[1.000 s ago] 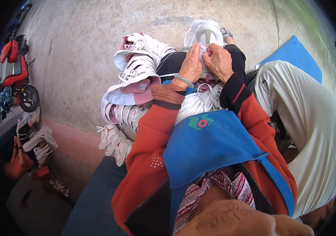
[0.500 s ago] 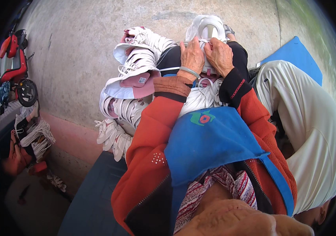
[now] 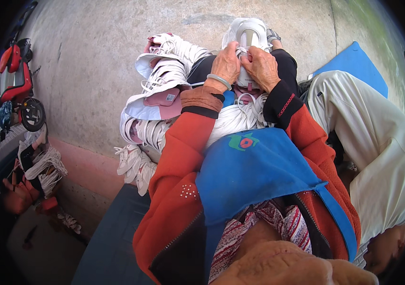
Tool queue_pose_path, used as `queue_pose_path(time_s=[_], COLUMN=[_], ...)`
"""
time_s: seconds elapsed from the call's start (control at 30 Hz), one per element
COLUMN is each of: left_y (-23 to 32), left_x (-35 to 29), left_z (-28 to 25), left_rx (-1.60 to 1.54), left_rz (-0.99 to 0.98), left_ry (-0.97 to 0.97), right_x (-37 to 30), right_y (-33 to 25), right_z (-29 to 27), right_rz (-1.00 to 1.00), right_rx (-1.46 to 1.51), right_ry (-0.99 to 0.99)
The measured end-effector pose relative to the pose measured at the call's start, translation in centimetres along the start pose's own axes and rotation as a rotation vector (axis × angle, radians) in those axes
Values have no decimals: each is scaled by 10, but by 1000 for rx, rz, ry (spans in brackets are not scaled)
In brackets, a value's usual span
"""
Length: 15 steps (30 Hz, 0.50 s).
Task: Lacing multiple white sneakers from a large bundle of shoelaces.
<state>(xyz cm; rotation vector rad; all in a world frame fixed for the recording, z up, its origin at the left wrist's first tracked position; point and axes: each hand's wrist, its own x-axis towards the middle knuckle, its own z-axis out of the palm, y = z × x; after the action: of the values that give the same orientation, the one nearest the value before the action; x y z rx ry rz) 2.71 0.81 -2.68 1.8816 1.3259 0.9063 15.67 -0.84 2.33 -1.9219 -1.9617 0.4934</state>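
Observation:
A white shoe upper (image 3: pixel 251 34) with a pale tongue rests across my knees, its rounded toe pointing away from me. My left hand (image 3: pixel 226 64) is closed at its left edge, pinching a white shoelace. On the other side my right hand (image 3: pixel 261 69) is closed too, its thumb and finger on the lacing; the fingertips partly hide the lace. Below my wrists, a bundle of white laces (image 3: pixel 240 116) lies in my lap, against my blue apron (image 3: pixel 259 166).
Stacked white and pink shoe uppers (image 3: pixel 164 97) with laces lie to my left. A person in pale clothing (image 3: pixel 363 128) sits close on my right, near a blue board (image 3: pixel 354 69). Another person with laces (image 3: pixel 46 168) is at far left, below a red scooter (image 3: pixel 19 85).
My left hand has shifted slightly left and towards me, and my right hand slightly left. The shoe upper has moved a little left. The person on my right has shifted.

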Motion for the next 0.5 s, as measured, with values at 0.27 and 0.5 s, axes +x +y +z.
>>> queue_pose_path(time_s=[0.27,0.5], left_y=[-4,-4], left_x=[12,18], left_z=[-17,-26], left_rx=[-203,-265], left_rz=[-98,-170], left_ry=[-179,-237], right_x=[5,10], right_y=[-1,-11], right_z=[10,13], right_rz=[-126,-279], right_rx=[-300,-447], right_ry=[-85,-109])
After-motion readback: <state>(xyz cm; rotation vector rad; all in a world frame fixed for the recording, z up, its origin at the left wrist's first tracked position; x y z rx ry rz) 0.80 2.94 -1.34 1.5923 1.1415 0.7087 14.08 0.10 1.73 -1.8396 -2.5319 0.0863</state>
